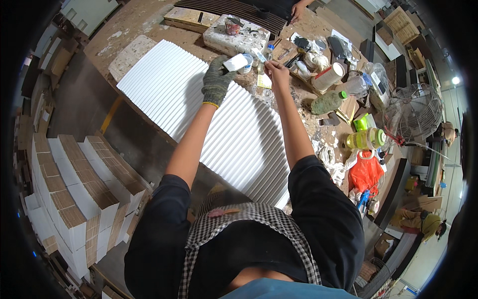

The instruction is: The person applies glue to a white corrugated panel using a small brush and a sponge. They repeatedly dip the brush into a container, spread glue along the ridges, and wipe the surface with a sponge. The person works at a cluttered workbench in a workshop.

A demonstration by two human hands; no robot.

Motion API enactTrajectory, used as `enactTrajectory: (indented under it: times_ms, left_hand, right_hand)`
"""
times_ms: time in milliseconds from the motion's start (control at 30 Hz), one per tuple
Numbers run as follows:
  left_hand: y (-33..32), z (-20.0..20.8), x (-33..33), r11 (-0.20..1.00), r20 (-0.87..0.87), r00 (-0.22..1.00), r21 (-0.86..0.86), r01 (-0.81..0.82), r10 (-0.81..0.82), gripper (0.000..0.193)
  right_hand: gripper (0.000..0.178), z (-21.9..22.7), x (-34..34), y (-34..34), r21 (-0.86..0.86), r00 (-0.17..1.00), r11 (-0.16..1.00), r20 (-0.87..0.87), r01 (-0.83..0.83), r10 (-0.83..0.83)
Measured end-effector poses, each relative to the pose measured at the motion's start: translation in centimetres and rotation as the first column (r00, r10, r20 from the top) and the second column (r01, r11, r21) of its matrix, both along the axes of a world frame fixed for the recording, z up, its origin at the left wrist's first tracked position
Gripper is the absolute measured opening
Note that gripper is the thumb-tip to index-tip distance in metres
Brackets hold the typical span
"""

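Observation:
My left hand (217,79), in a grey knit glove, holds a small white flat piece (235,63) above the far end of a big white ribbed panel (199,109) lying on the workbench. My bare right hand (277,70) is raised just right of it, fingers pinched on a thin small tool (261,56) whose tip points toward the white piece. Both hands hover over the panel's far right corner.
Beyond the hands sit a white block (238,37) with a small can, bottles, a paper cup (328,76) and clutter. Another person's hand (298,11) rests at the far edge. Stacked panels (74,194) stand at left; a fan (413,112) at right.

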State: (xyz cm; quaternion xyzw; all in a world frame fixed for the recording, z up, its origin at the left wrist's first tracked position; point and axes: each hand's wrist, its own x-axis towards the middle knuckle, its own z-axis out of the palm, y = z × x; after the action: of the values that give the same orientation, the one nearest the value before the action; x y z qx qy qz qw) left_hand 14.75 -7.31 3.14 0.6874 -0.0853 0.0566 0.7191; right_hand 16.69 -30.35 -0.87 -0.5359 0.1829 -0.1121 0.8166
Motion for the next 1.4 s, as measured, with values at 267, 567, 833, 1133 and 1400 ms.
enactTrajectory:
  times_ms: [267, 567, 833, 1133, 1400]
  left_hand:
    - [2.7, 2.5, -4.8, 0.982, -0.102, 0.976, 0.025, -0.190, 0.191, 0.059]
    - [4.0, 3.8, -10.7, 0.968, -0.202, 0.973, -0.203, -0.150, 0.108, 0.059]
    - [4.4, 3.6, -14.2, 0.962, -0.238, 0.959, -0.184, -0.200, 0.154, 0.061]
    - [6.2, 3.5, -15.6, 0.942, -0.268, 0.941, -0.206, -0.266, 0.207, 0.062]
    - [4.2, 4.5, -15.5, 0.935, -0.271, 0.948, -0.260, -0.241, 0.168, 0.057]
  right_hand:
    - [0.009, -5.4, 4.3, 0.0, -0.104, 0.989, 0.992, -0.137, -0.068, 0.054]
    - [0.012, -5.6, 1.1, -3.1, -0.195, 0.991, 0.981, -0.127, 0.004, -0.029]
    - [0.014, -7.2, 7.4, -1.2, -0.277, 0.994, 0.960, -0.104, -0.051, 0.023]
    - [0.038, -10.4, 10.7, -2.0, -0.596, 0.956, 0.788, -0.293, -0.156, -0.032]
    - [0.035, 0.8, -4.6, 0.5, -0.247, 0.843, 0.806, -0.155, -0.537, 0.514]
